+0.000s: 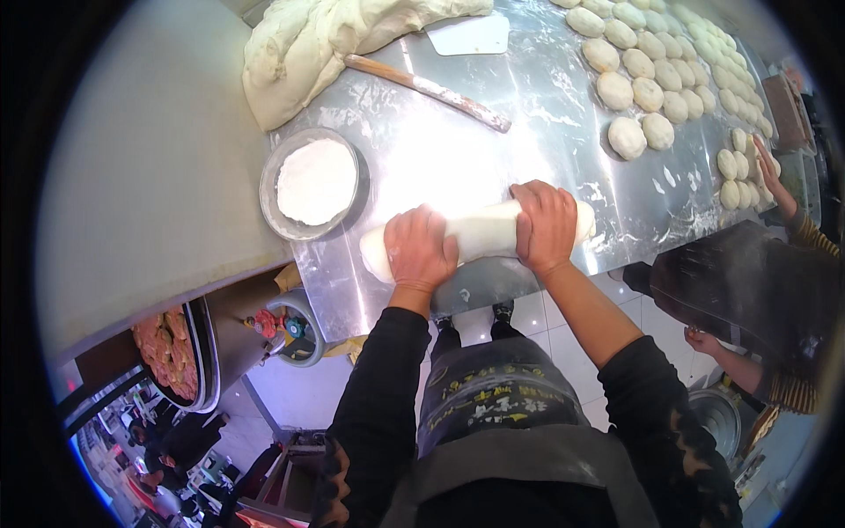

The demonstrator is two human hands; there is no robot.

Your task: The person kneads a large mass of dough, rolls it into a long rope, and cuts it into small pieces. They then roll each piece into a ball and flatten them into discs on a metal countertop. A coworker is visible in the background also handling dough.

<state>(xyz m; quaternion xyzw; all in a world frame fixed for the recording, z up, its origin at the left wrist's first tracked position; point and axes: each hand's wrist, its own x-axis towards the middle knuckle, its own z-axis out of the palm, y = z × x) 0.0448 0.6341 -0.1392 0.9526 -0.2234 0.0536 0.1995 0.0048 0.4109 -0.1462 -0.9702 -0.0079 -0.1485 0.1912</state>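
A thick log of pale dough (487,231) lies across the near part of the steel worktable (455,152). My left hand (421,245) grips it near its left end, fingers wrapped over the top. Toward the other end, my right hand (546,224) holds the log the same way, and a short stub of dough sticks out past each hand. To the left stands a round metal bowl (265,191) of white flour (317,181). A wooden rolling pin (429,89), dusted with flour, rests farther back.
A large dough mass (297,59) covers the back left, beside a white scraper (469,35). Several rows of dough balls (615,91) fill the right side. There a co-worker's hand (769,165) touches dough. A gas cylinder (297,330) stands below the table's left edge.
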